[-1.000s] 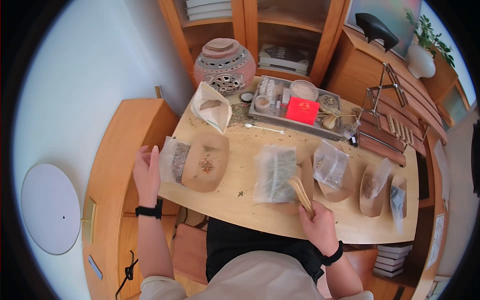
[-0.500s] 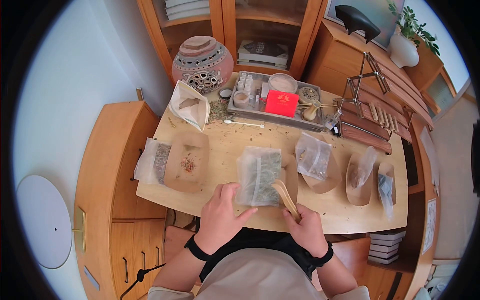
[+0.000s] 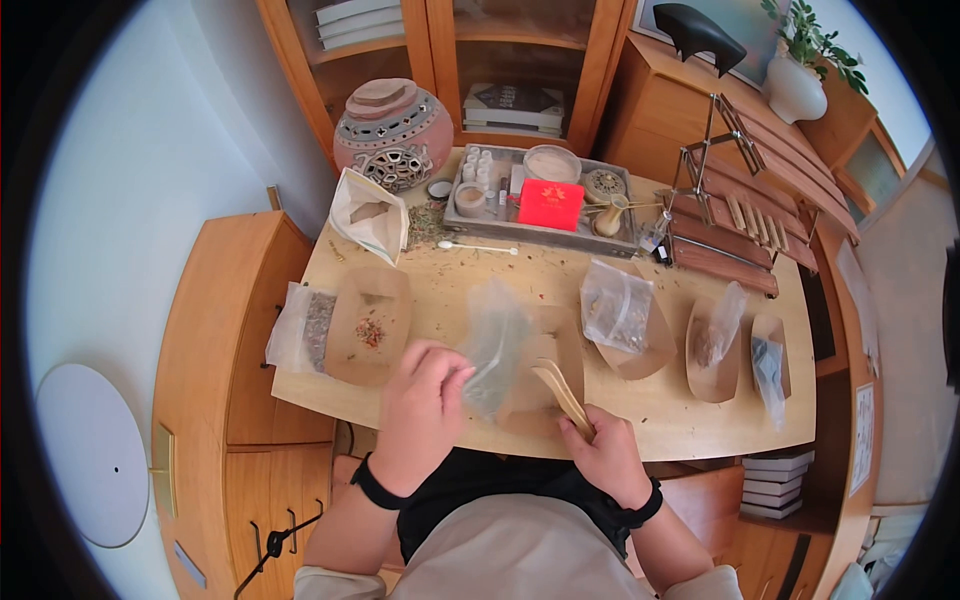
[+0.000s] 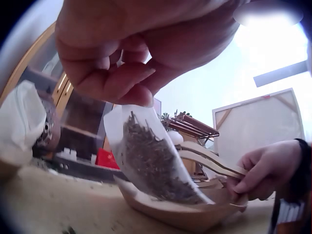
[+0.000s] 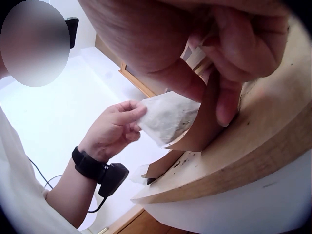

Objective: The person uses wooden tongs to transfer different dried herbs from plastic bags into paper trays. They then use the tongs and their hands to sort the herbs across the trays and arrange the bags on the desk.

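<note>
L hand (image 3: 420,395) grip pinches herb bag (image 3: 492,350) by top corner, hanging tilted over paper tray (image 3: 545,380) on counter (image 3: 640,400). R hand (image 3: 600,450) clenched on wooden tongs (image 3: 560,392), probably pointing up-left toward bag.

herb bag (image 3: 493,345) motion-blurred, tray (image 3: 455,215) contents too small

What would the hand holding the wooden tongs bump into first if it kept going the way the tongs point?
Probably the brown paper tray under the tongs; the right hand points them there, though depth is unclear.
</note>
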`<action>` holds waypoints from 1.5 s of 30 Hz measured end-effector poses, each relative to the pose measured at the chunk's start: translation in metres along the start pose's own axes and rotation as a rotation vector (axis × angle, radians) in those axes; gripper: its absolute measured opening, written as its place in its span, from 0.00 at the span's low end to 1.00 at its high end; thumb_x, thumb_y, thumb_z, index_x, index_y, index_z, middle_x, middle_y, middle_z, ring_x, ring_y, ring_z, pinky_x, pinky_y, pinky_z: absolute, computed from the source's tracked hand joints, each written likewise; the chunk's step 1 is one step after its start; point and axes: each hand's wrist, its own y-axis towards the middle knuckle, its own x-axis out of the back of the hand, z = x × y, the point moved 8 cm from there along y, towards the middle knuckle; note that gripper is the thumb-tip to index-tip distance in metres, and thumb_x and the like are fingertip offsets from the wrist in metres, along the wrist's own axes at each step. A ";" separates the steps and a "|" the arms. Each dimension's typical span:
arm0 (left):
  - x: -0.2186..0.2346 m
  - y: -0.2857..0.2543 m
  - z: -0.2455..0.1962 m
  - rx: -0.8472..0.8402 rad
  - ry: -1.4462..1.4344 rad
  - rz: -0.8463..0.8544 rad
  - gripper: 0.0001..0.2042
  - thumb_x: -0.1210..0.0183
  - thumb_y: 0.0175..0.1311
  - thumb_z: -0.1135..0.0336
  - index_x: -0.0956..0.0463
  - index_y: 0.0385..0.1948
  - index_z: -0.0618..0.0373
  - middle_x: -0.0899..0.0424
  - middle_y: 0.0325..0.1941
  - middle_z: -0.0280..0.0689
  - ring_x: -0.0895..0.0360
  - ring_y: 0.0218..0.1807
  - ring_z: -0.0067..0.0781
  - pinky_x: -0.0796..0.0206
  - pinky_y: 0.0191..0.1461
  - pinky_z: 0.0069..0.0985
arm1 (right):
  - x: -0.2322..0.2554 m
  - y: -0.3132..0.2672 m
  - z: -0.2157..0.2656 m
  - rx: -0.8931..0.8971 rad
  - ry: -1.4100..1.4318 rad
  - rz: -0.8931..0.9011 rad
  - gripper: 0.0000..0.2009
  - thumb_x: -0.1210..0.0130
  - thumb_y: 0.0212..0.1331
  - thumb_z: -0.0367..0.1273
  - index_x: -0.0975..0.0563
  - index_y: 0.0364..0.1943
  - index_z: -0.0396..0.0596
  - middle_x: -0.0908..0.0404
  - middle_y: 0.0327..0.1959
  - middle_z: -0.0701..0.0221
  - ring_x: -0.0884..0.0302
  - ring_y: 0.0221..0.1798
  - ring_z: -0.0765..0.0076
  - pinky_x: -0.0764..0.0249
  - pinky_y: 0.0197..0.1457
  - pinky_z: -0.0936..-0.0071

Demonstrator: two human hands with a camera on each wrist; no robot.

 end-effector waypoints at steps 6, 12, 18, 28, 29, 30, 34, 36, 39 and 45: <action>0.032 -0.007 -0.034 -0.209 0.347 -0.109 0.07 0.37 0.58 0.81 0.19 0.36 0.59 0.21 0.40 0.40 0.19 0.36 0.44 0.26 0.36 0.35 | -0.002 0.002 0.008 -0.025 0.001 0.024 0.11 0.37 0.66 0.33 0.21 0.31 0.38 0.26 0.18 0.53 0.27 0.20 0.48 0.30 0.27 0.60; 0.005 -0.028 -0.016 -0.291 0.467 0.008 0.09 0.33 0.55 0.77 0.17 0.37 0.57 0.21 0.40 0.38 0.19 0.33 0.41 0.25 0.35 0.34 | -0.017 0.003 0.014 -0.018 0.047 0.075 0.11 0.37 0.68 0.34 0.19 0.37 0.38 0.23 0.21 0.54 0.26 0.21 0.52 0.27 0.29 0.63; 0.000 -0.037 -0.012 -0.085 0.222 0.070 0.07 0.32 0.64 0.68 0.16 0.39 0.58 0.22 0.38 0.40 0.21 0.28 0.39 0.27 0.31 0.34 | 0.002 0.001 0.029 0.077 0.039 0.023 0.13 0.39 0.71 0.34 0.20 0.49 0.38 0.16 0.31 0.54 0.19 0.29 0.53 0.24 0.35 0.63; 0.001 -0.033 -0.006 0.037 0.180 0.036 0.09 0.34 0.67 0.70 0.21 0.44 0.61 0.22 0.37 0.41 0.19 0.25 0.37 0.27 0.29 0.33 | 0.021 0.008 0.140 0.620 -0.539 -0.047 0.09 0.36 0.62 0.31 0.20 0.44 0.45 0.23 0.31 0.65 0.19 0.32 0.57 0.22 0.32 0.63; 0.001 -0.034 -0.004 0.051 0.153 0.018 0.11 0.32 0.66 0.69 0.22 0.45 0.61 0.22 0.36 0.41 0.19 0.25 0.35 0.27 0.28 0.32 | 0.017 0.009 0.146 0.672 -0.661 -0.063 0.08 0.36 0.61 0.31 0.20 0.41 0.46 0.24 0.30 0.67 0.19 0.31 0.59 0.22 0.31 0.65; 0.001 -0.035 -0.003 0.065 0.124 0.004 0.13 0.31 0.65 0.68 0.23 0.45 0.62 0.21 0.36 0.41 0.18 0.24 0.33 0.27 0.27 0.32 | 0.016 0.012 0.147 0.674 -0.662 -0.062 0.08 0.36 0.61 0.31 0.20 0.41 0.46 0.24 0.30 0.67 0.19 0.31 0.59 0.22 0.31 0.65; 0.003 -0.036 -0.003 0.085 0.113 -0.017 0.17 0.29 0.62 0.67 0.25 0.46 0.62 0.21 0.38 0.42 0.18 0.24 0.34 0.26 0.27 0.31 | 0.003 0.016 0.162 0.736 -0.877 0.002 0.06 0.36 0.53 0.31 0.21 0.32 0.47 0.23 0.29 0.70 0.18 0.32 0.64 0.21 0.29 0.68; 0.002 -0.037 -0.003 0.079 0.139 -0.003 0.19 0.28 0.61 0.67 0.28 0.48 0.61 0.22 0.38 0.43 0.17 0.26 0.36 0.25 0.27 0.30 | -0.004 0.016 0.171 0.767 -0.926 0.009 0.06 0.37 0.50 0.31 0.21 0.29 0.47 0.23 0.29 0.70 0.18 0.32 0.65 0.21 0.28 0.69; 0.001 -0.038 -0.003 0.080 0.134 0.016 0.21 0.27 0.60 0.67 0.29 0.48 0.62 0.21 0.39 0.44 0.16 0.29 0.38 0.23 0.28 0.30 | -0.016 0.015 0.176 0.813 -1.001 0.047 0.04 0.37 0.45 0.30 0.20 0.26 0.47 0.23 0.26 0.71 0.18 0.33 0.66 0.22 0.26 0.70; -0.005 -0.042 0.004 0.126 0.046 0.054 0.20 0.28 0.61 0.65 0.30 0.46 0.62 0.19 0.41 0.47 0.17 0.32 0.51 0.23 0.34 0.39 | -0.025 0.015 0.185 0.835 -1.060 0.050 0.04 0.36 0.42 0.31 0.19 0.18 0.49 0.24 0.23 0.71 0.18 0.32 0.67 0.24 0.25 0.73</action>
